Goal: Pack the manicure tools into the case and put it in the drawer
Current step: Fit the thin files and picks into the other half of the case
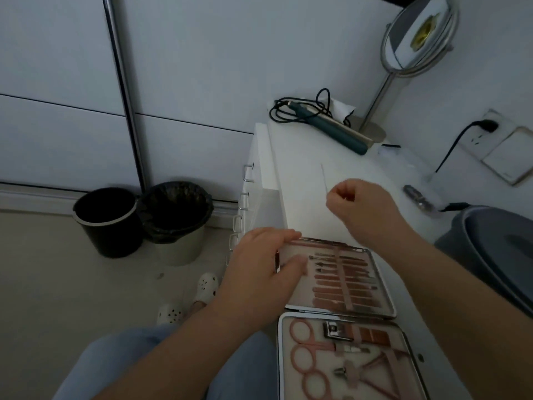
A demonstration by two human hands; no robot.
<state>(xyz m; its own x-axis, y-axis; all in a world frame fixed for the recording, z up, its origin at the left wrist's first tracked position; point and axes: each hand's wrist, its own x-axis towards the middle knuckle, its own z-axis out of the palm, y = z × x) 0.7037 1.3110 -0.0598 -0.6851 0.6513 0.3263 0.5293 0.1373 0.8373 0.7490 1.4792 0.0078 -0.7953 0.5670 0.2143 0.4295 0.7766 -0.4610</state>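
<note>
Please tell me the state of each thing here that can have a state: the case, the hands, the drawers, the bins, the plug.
case: open, lying flat, tools in both halves
left hand: fingers straight, resting on the far half's left edge
right hand: curled, raised above the top; whether it pinches something is unclear
drawers: closed
left bin: unlined
right bin: lined with a black bag
plug: in the wall socket
</note>
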